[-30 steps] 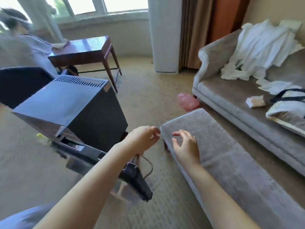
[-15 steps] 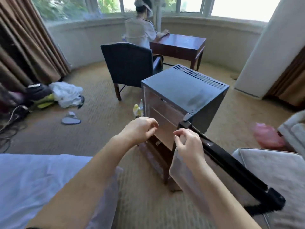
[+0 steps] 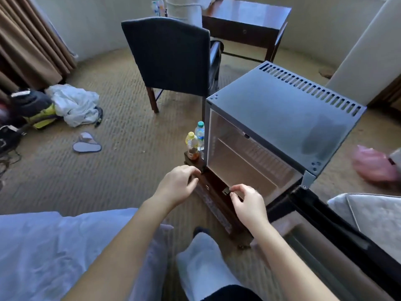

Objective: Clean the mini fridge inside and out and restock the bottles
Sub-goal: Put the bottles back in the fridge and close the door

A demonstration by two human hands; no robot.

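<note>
My left hand (image 3: 178,184) is hovering loosely curled and holding nothing, at the near corner of the low dark worktop (image 3: 213,191). My right hand (image 3: 247,200) is curling thumb and forefinger beside a small metal tab (image 3: 226,190) on the fridge's front edge; I cannot tell whether it is pinching it. The mini fridge (image 3: 282,109) is standing on the worktop, its door (image 3: 325,220) hanging open to the right. Two bottles (image 3: 192,144) are standing just left of it. A dark chair (image 3: 169,57) is sitting beyond.
</note>
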